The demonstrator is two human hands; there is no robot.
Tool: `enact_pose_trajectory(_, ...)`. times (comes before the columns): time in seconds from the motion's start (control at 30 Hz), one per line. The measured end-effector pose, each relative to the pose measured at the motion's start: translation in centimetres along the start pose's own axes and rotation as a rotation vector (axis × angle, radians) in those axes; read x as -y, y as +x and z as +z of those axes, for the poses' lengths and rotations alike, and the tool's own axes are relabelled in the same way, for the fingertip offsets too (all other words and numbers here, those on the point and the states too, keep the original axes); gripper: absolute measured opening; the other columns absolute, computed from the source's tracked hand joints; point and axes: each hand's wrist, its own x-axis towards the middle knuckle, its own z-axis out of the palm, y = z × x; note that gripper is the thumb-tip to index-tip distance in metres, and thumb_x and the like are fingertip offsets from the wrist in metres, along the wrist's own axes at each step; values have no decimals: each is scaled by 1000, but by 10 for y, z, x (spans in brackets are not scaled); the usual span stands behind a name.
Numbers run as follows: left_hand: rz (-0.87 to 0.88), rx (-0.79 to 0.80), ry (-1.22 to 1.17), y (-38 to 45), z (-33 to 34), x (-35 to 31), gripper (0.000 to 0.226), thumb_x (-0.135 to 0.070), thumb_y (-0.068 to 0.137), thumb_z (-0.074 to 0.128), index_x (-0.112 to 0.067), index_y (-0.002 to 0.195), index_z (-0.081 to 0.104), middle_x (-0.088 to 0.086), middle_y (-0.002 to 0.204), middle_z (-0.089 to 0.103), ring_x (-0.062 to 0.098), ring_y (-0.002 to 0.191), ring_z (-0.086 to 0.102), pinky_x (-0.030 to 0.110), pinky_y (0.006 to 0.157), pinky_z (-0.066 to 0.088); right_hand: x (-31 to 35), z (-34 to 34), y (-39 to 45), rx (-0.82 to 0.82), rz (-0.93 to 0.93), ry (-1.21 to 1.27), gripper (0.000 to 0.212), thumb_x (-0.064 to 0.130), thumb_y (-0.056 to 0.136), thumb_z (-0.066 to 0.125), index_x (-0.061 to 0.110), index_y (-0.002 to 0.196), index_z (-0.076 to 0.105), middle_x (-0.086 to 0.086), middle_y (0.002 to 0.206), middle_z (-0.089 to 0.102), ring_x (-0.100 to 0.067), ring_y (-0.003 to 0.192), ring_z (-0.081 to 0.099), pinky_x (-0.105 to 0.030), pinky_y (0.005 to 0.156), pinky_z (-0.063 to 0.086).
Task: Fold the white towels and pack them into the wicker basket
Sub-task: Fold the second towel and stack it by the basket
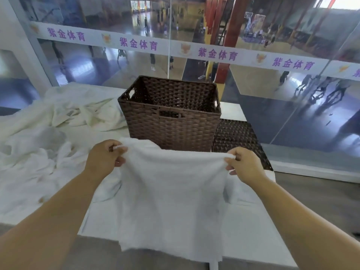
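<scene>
Each hand, left (pixel 105 158) and right (pixel 246 164), pinches a top corner of the towel (pixel 171 193), which hangs limp (light and soft, best held by corners).

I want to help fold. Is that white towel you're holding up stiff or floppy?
Probably floppy: the white terry towel sags between the left hand and right hand and hangs limp. Likely light, since fingertip pinches hold it. Unlikely to slip; it looks fuzzy.
</scene>
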Motion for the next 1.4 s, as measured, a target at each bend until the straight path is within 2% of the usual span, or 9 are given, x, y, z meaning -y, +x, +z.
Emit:
enact_pose_trajectory(0.2,-102,45,-12,58,26,35,13,-11,85,68,-10,73,65,13,81,67,25,74,67,12,62,54,-13,36,53,-39,124,-43,17,14,88,61,23,75,57,-3,79,67,-26,82,66,-47,81,55)
enact_pose_trajectory(0.3,-116,96,-12,91,37,43,12,-19,84,70,-19,72,71,8,84,71,31,87,69,39,89,54,-10,46,83,-84,164,-28,16,10,89,59,19,75,58,-9,86,67,-31,88,65,-49,83,54)
enact_pose_trajectory(0.37,-90,110,13,106,49,44,7,-23,84,69,-26,91,71,6,102,70,29,97,65,45,98,48,-10,54,99,-101,176,-27,5,10,92,56,11,90,60,-15,100,66,-32,93,63,-46,82,53)
enact_pose_trajectory(0.43,-68,109,82,115,62,46,34,-24,86,68,-20,119,61,0,118,60,21,106,58,36,102,42,-12,60,107,-75,199,-64,22,12,94,54,3,114,58,-10,97,59,-23,86,57,-30,67,48)
enact_pose_trajectory(0.57,-97,216,236,111,77,64,20,-24,85,68,-20,105,66,-2,114,64,18,103,59,26,88,41,-30,74,107,36,208,-186,20,10,90,54,-2,74,55,-9,69,51,-23,65,47,-31,59,36)
enact_pose_trajectory(0.73,-174,282,341,76,81,97,4,-28,85,67,-26,89,66,-3,94,67,14,88,61,19,65,39,-56,86,78,131,239,-163,17,22,91,59,13,105,66,2,103,64,-16,101,58,-25,80,40)
enact_pose_trajectory(1.03,-374,230,344,-29,90,135,17,-24,86,66,-21,102,64,-3,98,66,20,95,62,29,76,41,-111,97,0,323,254,-184,4,26,91,60,23,94,62,4,99,65,-9,87,61,-14,64,42)
enact_pose_trajectory(1.23,-488,111,518,-79,92,152,50,-22,80,72,-17,126,51,16,126,46,37,107,53,43,93,42,-151,103,-41,479,235,-419,40,30,92,59,20,129,48,4,130,41,-16,105,55,-28,85,47)
enact_pose_trajectory(1.4,-537,139,533,-95,88,157,68,-21,76,77,-13,134,41,18,123,48,37,105,53,47,93,45,-160,110,-57,500,289,-419,62,21,91,60,16,142,25,-5,141,22,-26,110,54,-29,76,45)
